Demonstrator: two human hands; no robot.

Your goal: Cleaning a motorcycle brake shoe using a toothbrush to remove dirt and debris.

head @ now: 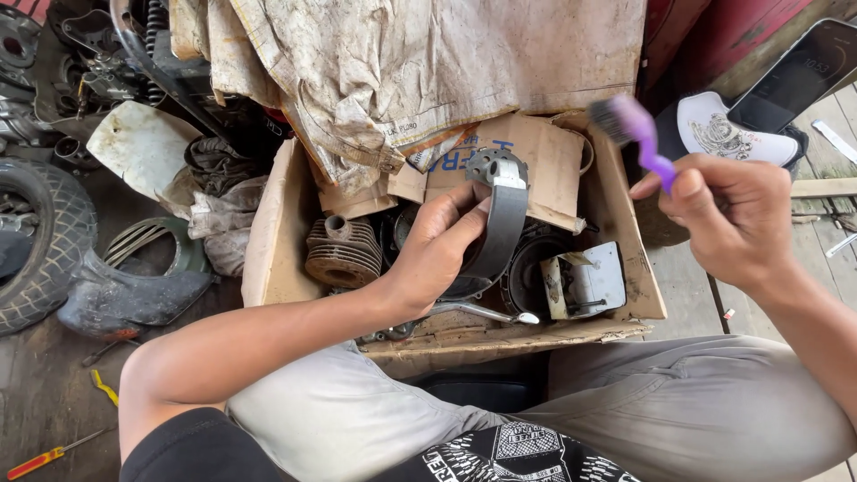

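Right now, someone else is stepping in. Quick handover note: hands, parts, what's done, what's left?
Left hand: holds a curved grey brake shoe up over the cardboard box.
Right hand: grips a purple brush, raised to the right of the shoe, bristles not touching it.
In the box: finned cylinder, a small metal plate part, a chrome lever at the front edge.
Done: shoe is out of the box and in hand.
Left: whether the shoe has been brushed cannot be told; the other parts lie untouched in the box.
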